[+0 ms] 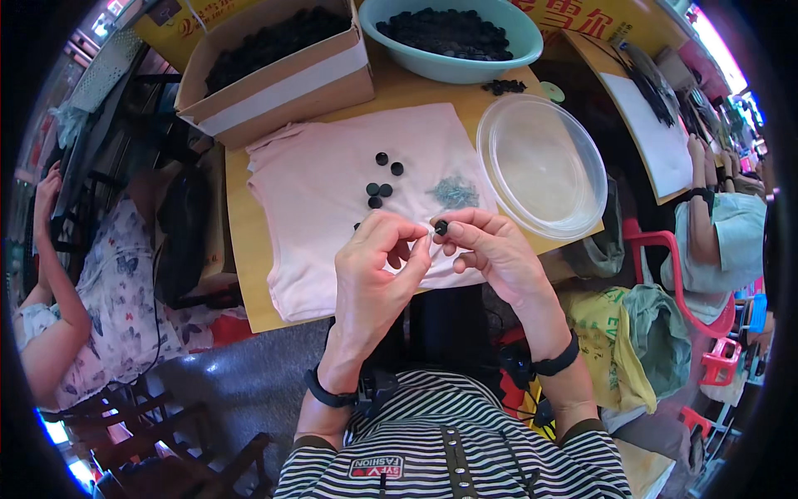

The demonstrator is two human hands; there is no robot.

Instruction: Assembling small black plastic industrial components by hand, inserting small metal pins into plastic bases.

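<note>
- Grasping a round black cap (440, 227): right hand (504, 256), fingers at the tips only, above pink cloth (312, 208) on the bench (251, 287).
- Left hand (376, 259): fingers pinched together just beside the cap; anything between them too small to tell.
- Risk: cap may slip and roll, being small, round, tip-held.
- Cardboard box (324, 93): black pieces (274, 50), heaped.
- Pale blue basin (461, 71): similar dark pieces (440, 35).

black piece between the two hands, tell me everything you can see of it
The black piece is small, dark and roundish, with a small pale spot on it. Its material and finer parts are too small to tell. The right hand pinches it, above the pink cloth. The left hand is right beside it; whether that one touches it is unclear.
</note>
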